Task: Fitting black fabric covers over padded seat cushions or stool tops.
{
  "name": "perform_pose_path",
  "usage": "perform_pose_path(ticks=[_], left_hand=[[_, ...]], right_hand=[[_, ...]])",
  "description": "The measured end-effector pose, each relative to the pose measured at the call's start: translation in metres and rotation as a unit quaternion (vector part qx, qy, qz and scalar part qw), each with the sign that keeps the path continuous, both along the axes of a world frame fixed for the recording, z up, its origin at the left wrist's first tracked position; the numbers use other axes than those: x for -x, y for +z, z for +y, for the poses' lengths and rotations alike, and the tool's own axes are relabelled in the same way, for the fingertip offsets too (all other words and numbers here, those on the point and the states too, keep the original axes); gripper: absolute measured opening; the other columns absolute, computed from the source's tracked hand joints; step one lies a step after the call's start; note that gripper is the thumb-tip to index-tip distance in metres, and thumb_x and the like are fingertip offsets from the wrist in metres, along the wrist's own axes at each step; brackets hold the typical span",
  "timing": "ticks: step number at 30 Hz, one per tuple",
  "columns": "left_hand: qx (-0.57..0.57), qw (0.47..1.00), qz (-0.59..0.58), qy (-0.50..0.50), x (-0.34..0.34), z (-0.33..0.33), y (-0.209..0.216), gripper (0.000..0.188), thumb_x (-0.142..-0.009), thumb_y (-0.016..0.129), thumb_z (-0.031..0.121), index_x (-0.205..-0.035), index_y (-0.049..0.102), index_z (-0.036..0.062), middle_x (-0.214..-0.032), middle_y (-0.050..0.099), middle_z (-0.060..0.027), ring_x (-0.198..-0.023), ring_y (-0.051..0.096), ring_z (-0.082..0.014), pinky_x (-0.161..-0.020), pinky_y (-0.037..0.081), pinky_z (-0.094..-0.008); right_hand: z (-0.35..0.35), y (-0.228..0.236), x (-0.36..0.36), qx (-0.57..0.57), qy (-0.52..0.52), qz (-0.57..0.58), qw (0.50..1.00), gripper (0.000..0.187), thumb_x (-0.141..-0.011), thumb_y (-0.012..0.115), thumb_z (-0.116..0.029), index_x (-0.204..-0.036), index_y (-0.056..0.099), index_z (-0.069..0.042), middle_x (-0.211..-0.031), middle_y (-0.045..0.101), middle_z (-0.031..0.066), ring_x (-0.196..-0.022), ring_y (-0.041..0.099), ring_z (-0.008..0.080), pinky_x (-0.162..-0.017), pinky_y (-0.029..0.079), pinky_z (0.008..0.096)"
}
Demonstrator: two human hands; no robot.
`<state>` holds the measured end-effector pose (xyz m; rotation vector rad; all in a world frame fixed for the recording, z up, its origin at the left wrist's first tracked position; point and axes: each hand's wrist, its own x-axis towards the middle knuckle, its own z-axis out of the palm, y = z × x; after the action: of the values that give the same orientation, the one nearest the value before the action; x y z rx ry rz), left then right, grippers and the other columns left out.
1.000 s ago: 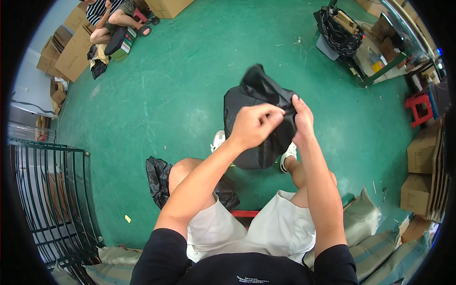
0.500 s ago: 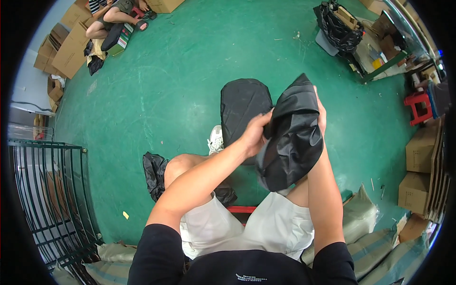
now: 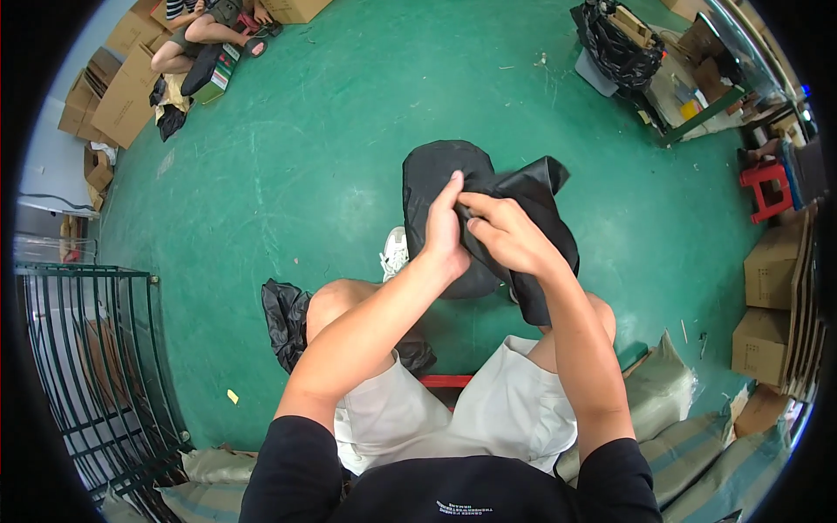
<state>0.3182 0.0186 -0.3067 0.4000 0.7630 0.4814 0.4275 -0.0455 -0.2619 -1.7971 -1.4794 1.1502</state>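
A floppy black cover (image 3: 549,227) of smooth, slightly shiny material hangs over my right knee, its far corner folded up and a little blurred. At its left edge my right hand (image 3: 513,237) grips it, with fingers bent over the material and pointing left. My left hand (image 3: 445,234) is up against the same edge, its thumb raised and its other fingers mostly hidden behind the material. The two hands nearly touch. Under them, flat on the floor, lies a black oblong piece (image 3: 427,179) with a rounded far end; the cover and hands hide part of it.
Crumpled black material (image 3: 286,322) lies beside my left knee. A dark metal rack (image 3: 96,349) stands at left. Cartons (image 3: 767,270), a red stool (image 3: 767,192) and woven sacks (image 3: 715,471) line the right. Far left, another person (image 3: 209,35) sits near cardboard boxes (image 3: 131,96).
The cover has come down and tilted to the right. My right hand has moved from its far right side to its left edge, beside my left hand, which has shifted slightly left.
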Motion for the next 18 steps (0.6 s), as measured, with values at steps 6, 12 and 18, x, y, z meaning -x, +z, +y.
perform_pose_path(ticks=[6,12,18], left_hand=[[0.036,0.989,-0.078,0.119,0.011,0.032,0.007,0.037,-0.095,0.051,0.038,-0.101,0.067,0.0054,-0.102,0.069,-0.0094,-0.096,0.064,-0.0262,-0.091,0.049,-0.0404],[-0.043,0.989,-0.118,0.080,0.021,0.045,-0.002,0.021,-0.085,0.055,0.016,-0.093,0.066,0.0010,-0.092,0.068,-0.0074,-0.088,0.063,-0.0192,-0.083,0.049,-0.0338],[-0.257,0.949,0.012,0.183,0.014,0.026,0.023,0.012,-0.082,0.059,0.013,-0.079,0.065,0.0022,-0.082,0.063,-0.0011,-0.080,0.055,-0.0114,-0.079,0.041,-0.0270]], right_hand=[[-0.006,-0.030,-0.025,-0.237,-0.375,-0.022,0.896,0.035,-0.090,0.063,-0.022,-0.120,0.060,-0.004,-0.111,0.063,0.0076,-0.106,0.058,0.0177,-0.087,0.044,0.0296],[0.004,-0.053,-0.040,-0.086,-0.343,0.374,0.857,0.074,-0.086,0.060,-0.056,-0.135,0.045,-0.001,-0.139,0.046,0.0161,-0.134,0.036,0.0263,-0.109,0.024,0.0375],[0.004,-0.036,-0.009,-0.148,-0.384,0.187,0.892,0.082,-0.080,0.075,-0.047,-0.127,0.035,0.007,-0.123,0.047,0.0217,-0.116,0.047,0.0304,-0.102,0.036,0.0417]])
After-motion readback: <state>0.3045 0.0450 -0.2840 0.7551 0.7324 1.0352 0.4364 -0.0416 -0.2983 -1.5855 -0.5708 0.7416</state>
